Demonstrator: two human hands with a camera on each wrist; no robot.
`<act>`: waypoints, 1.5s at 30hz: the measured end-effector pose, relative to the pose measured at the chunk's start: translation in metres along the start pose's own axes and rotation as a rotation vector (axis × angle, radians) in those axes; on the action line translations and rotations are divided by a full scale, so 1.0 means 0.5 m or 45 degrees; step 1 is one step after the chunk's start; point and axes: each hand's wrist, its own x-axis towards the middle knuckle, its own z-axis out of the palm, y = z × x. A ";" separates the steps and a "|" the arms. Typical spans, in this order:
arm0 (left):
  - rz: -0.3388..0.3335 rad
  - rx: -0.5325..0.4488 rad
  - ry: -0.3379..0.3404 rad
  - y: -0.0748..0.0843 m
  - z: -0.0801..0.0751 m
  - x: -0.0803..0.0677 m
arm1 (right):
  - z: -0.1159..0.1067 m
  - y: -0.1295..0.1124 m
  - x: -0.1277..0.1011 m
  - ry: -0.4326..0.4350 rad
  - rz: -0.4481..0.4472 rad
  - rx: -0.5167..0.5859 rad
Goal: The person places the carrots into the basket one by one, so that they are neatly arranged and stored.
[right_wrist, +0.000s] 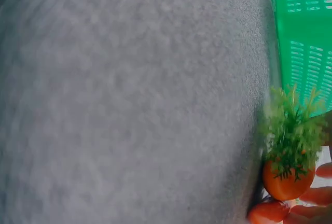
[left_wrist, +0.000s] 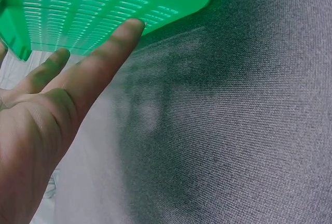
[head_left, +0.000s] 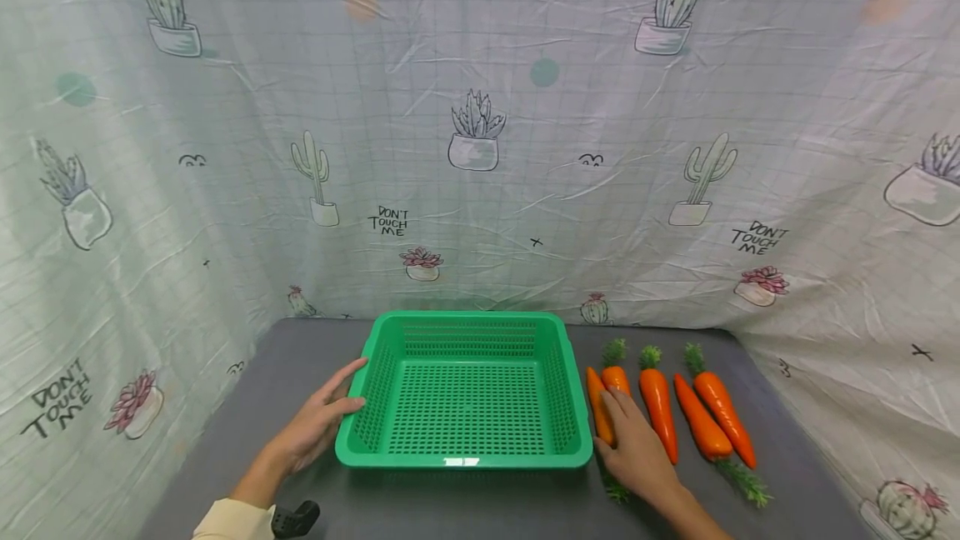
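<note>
A green plastic basket (head_left: 465, 461) with slotted walls sits on the grey table, holding nothing. At its left wall is my left hand (head_left: 315, 423), fingers and thumb extended against the side; the left wrist view shows the fingers nearly straight beside the basket wall (left_wrist: 93, 14). My right hand (head_left: 637, 448) lies over the two leftmost carrots, one a carrot (head_left: 597, 398) with its leafy end toward me, the other a carrot (head_left: 616, 377) with its greens away. In the right wrist view, fingers (right_wrist: 317, 195) are near the carrot (right_wrist: 290, 182), partly cut off by the frame.
Right of my right hand lie a carrot (head_left: 657, 407), a carrot (head_left: 701, 419) with greens toward me, and a carrot (head_left: 723, 411) beside it. A cactus-print curtain (head_left: 480, 215) surrounds the grey table (head_left: 450, 511) at the back and sides.
</note>
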 end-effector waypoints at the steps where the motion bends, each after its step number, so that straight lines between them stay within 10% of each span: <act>1: 0.002 -0.003 0.001 -0.001 0.000 0.001 | 0.001 -0.001 0.000 0.006 0.008 0.002; 31: 0.002 -0.013 -0.004 0.002 0.005 -0.004 | 0.010 -0.018 0.002 0.086 0.039 -0.105; 45: -0.030 0.041 0.084 0.001 0.012 0.002 | -0.002 -0.006 0.009 0.082 0.285 0.201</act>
